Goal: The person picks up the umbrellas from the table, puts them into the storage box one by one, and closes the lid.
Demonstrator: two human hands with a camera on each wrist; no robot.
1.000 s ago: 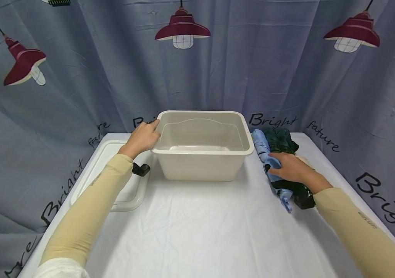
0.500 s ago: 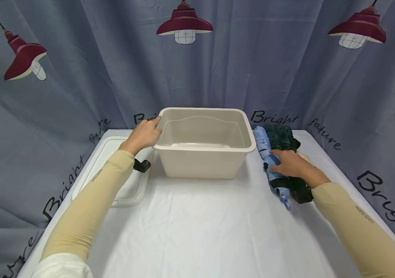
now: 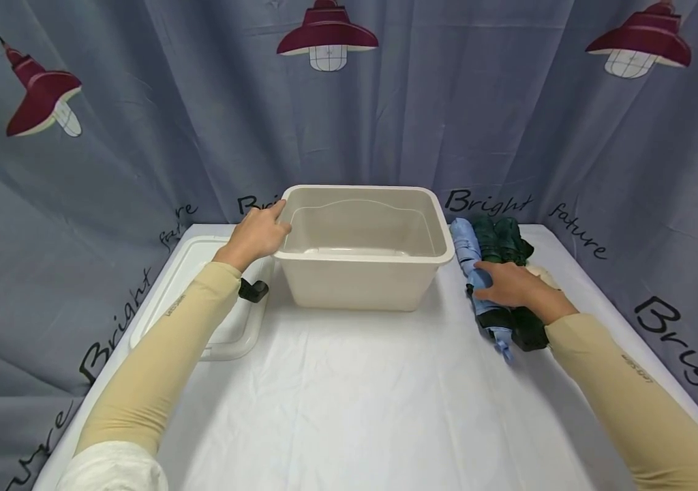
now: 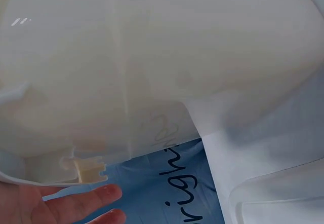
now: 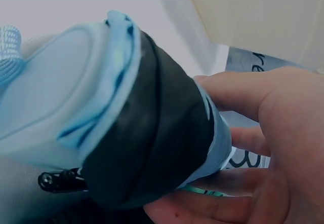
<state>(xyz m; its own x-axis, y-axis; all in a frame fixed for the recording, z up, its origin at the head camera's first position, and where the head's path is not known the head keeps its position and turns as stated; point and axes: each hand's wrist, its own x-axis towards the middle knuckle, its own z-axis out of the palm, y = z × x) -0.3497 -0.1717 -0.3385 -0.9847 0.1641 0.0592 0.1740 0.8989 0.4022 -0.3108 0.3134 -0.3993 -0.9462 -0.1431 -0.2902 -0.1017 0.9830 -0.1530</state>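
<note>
Head view bright, even, soft shadows, edges bowed; both wrist views blurred, perhaps too close for focus.

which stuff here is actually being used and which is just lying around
In use: left hand resting on the rim of the beige bin; right hand gripping the light blue folded umbrella.

Lying about: dark green folded umbrella beside the blue one; white lid left of the bin.
</note>
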